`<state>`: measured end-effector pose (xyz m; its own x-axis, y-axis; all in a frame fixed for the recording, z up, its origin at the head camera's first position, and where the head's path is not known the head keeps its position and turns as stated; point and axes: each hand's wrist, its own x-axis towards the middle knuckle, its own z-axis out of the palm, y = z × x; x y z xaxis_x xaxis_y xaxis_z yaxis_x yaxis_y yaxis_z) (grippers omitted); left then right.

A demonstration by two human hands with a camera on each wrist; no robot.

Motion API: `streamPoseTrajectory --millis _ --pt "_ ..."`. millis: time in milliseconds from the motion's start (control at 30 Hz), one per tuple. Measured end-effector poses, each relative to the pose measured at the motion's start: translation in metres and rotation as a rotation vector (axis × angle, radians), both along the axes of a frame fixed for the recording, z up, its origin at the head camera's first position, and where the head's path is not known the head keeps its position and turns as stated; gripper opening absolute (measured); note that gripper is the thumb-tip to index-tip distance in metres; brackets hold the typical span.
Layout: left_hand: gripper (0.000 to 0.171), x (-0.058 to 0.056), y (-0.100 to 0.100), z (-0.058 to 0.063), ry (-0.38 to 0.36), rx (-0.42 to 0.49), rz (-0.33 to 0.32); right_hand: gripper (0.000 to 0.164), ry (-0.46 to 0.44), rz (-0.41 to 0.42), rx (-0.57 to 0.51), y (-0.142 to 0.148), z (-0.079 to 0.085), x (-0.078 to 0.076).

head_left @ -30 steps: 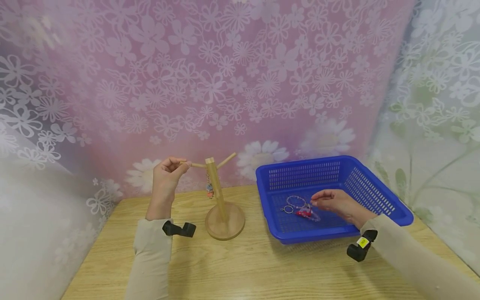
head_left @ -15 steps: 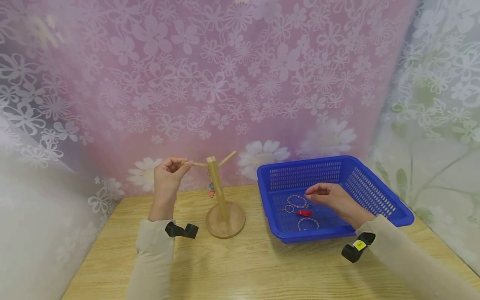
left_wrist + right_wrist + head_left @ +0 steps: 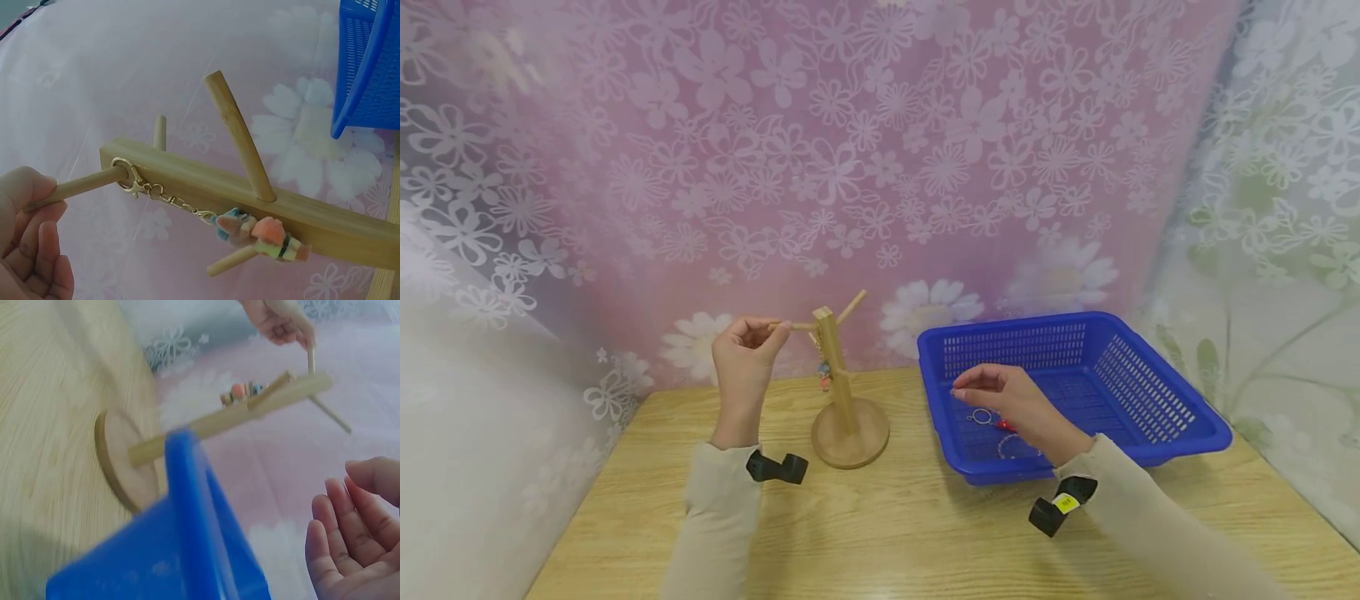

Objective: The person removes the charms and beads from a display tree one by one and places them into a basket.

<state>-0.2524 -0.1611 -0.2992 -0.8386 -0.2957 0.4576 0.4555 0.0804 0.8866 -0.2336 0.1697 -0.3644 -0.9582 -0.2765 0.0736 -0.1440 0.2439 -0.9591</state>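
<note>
At the left in the head view, my left hand (image 3: 741,358) pinches the end of one peg of a wooden display stand (image 3: 838,367). From that same peg a keychain (image 3: 178,201) hangs by its gold clasp, close to the post. Its chain ends in a small plush figure (image 3: 262,234) in orange, blue and yellow. My right hand (image 3: 1011,404) hovers over the left part of the blue basket (image 3: 1187,425), fingers loosely bent. In the right wrist view nothing shows between its thumb and fingers.
Inside the basket lie a metal ring (image 3: 980,416), a red charm (image 3: 1005,425) and a beaded bracelet (image 3: 1017,447), partly covered by my right hand. The stand's other pegs (image 3: 240,134) stick out at several angles. A flowered curtain (image 3: 850,167) hangs behind the table (image 3: 880,533).
A beaded bracelet at my right fingertips came to lie in the basket, and that hand moved left. My left hand stays on the peg, while the stand has turned slightly.
</note>
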Motion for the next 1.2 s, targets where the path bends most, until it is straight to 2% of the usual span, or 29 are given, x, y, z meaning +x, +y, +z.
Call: streamPoseTrajectory --millis 67,200,333,433,600,700,800,933,1067,1200 --pt "0.010 0.006 0.004 0.004 0.012 -0.021 0.027 0.037 -0.001 -0.005 -0.010 -0.009 0.001 0.001" --pt "0.012 0.013 0.010 0.006 0.052 -0.056 0.086 0.032 -0.010 -0.028 -0.024 -0.028 0.001 0.002" --pt "0.014 0.012 0.013 0.002 0.096 -0.079 0.112 0.025 0.020 -0.046 -0.052 -0.046 -0.003 0.004" --pt "0.018 0.002 0.006 -0.008 0.114 -0.070 0.054 0.022 0.054 -0.054 -0.080 -0.059 -0.007 0.006" --pt "0.021 -0.019 -0.020 -0.028 0.126 -0.061 -0.107 0.020 0.092 -0.035 -0.110 -0.077 -0.013 0.008" --pt "0.025 -0.028 -0.031 -0.037 0.077 -0.083 -0.171 0.019 0.100 -0.021 -0.116 -0.086 -0.016 0.009" --pt "0.030 -0.038 -0.038 -0.046 -0.037 -0.154 -0.194 0.020 0.115 -0.008 -0.115 -0.095 -0.019 0.008" --pt "0.035 -0.056 -0.040 -0.059 -0.159 -0.276 -0.179 0.020 0.139 0.008 -0.105 -0.106 -0.021 0.006" --pt "0.033 -0.072 -0.038 -0.069 -0.187 -0.365 -0.188 0.024 0.137 0.012 -0.111 -0.118 -0.025 0.002" --pt "0.033 -0.081 -0.038 -0.075 -0.191 -0.421 -0.243 0.024 0.123 -0.002 -0.127 -0.128 -0.028 0.001"
